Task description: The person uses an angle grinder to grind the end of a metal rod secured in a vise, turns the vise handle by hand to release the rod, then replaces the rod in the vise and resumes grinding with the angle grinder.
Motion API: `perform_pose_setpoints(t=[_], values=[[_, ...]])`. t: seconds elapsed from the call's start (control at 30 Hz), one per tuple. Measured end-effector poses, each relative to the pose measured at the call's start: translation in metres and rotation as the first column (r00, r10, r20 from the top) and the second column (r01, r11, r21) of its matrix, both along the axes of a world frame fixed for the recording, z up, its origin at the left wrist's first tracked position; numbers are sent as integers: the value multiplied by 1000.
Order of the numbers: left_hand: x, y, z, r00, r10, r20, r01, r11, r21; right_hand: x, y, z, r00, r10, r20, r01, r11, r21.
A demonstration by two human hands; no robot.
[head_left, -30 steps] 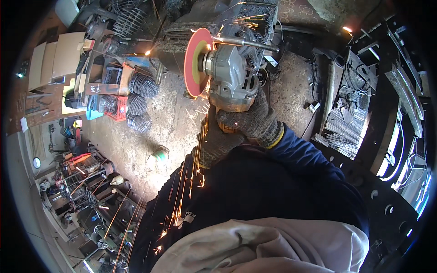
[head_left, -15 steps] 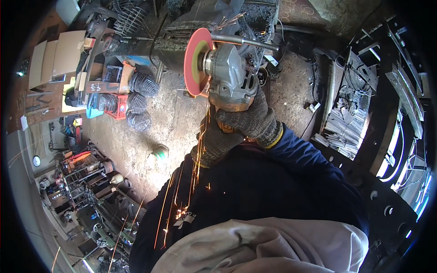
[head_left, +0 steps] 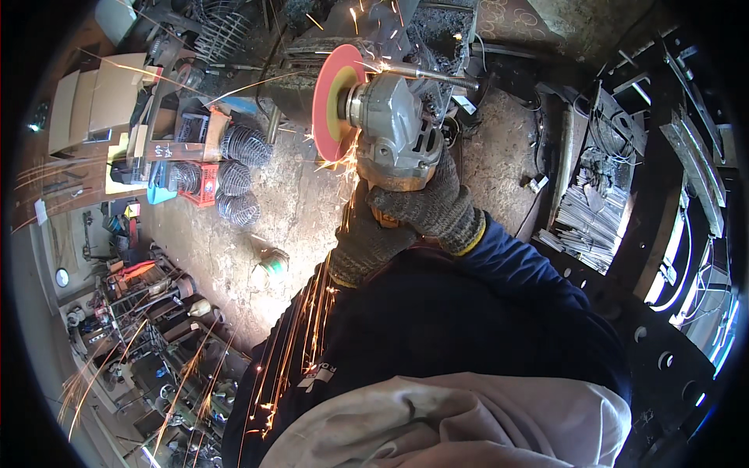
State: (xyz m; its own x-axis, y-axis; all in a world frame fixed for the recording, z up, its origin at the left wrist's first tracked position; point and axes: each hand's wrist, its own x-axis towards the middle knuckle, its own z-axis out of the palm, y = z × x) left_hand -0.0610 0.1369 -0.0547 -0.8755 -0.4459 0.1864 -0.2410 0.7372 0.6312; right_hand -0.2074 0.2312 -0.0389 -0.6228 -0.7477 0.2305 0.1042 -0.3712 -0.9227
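An angle grinder (head_left: 390, 132) with a red and yellow disc (head_left: 331, 105) is held out in front of my chest. My right hand (head_left: 441, 207), in a grey knit glove with a yellow cuff, is closed around the grinder just behind its metal head. Lower and to the left, my gloved left hand (head_left: 370, 246) wraps the grinder's body, its fingers partly hidden. The disc's far side meets a metal rod (head_left: 425, 73) with a threaded right end, and bright sparks show at that spot. More sparks stream from the disc's lower edge down past my left arm.
Wire coils (head_left: 246, 144) lie left of the grinder, by a red crate (head_left: 208, 183). A round green-banded object (head_left: 271, 267) stands on the concrete floor. Cluttered machinery fills the lower left. A bundle of thin metal rods (head_left: 589, 222) lies at right, beside dark steel beams (head_left: 655, 195).
The disc has shifted slightly left and up along the rod. Sparks have grown denser and now fly far to the left and upward too. Both hands keep their grip.
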Motion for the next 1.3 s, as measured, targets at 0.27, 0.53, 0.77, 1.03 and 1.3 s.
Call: perform_pose_setpoints(t=[0.27, 0.53, 0.77, 1.03, 1.3], values=[[5, -14, -36, 997, -80, 19, 58, 845, 532, 3, 2, 0, 985, 49, 166, -52, 998, 17], [10, -2, -31, 996, -12, -85, 4, 995, -95, 4, 1, -4, 998, 6, 69, -10, 999, 52], [-6, -2, 8, 998, -59, -11, 60, 988, 142, 5, 0, 1, 998, -18, 61, 14, 998, 60], [-18, -10, 11, 991, -129, -38, 133, 888, 441, 3, -3, -2, 998, -55, -16, 56, 996, 70], [-14, -9, 1, 997, -82, -6, 72, 831, 551, 6, -2, -8, 996, -32, 83, 32, 999, 6]])
